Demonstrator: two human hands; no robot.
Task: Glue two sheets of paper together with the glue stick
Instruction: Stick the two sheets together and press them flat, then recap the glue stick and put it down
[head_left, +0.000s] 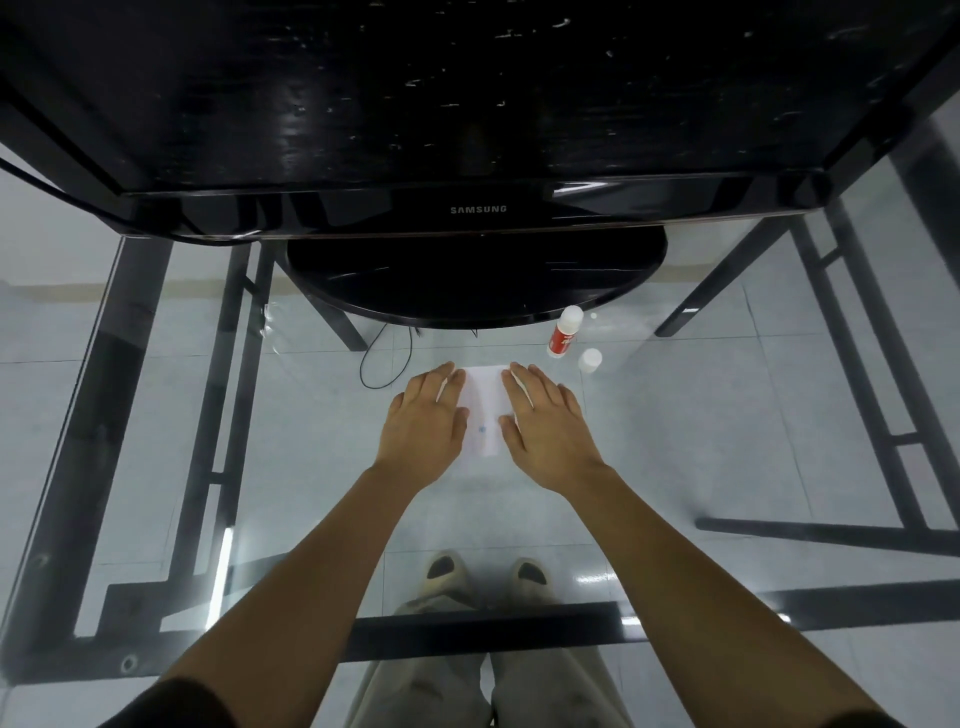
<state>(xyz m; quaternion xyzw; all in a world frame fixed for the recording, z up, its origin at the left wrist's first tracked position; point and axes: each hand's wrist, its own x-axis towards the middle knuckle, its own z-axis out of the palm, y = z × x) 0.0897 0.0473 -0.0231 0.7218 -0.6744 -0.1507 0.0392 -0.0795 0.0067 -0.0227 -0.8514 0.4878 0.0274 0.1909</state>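
A small white sheet of paper (484, 410) lies flat on the glass table, with a faint blue dot near its middle. My left hand (423, 423) rests palm down on its left edge, fingers spread. My right hand (545, 421) lies flat on its right edge. Both hands cover the paper's sides, so I cannot tell whether one or two sheets lie there. The glue stick (563, 332), white with a red label, lies on its side beyond my right hand. Its white cap (590, 359) stands apart, just right of it.
A black Samsung monitor (478, 208) with a round base (475, 280) stands at the back of the glass table (727, 415). A thin black cable (387, 358) loops left of the paper. Table legs, floor tiles and my feet show through the glass.
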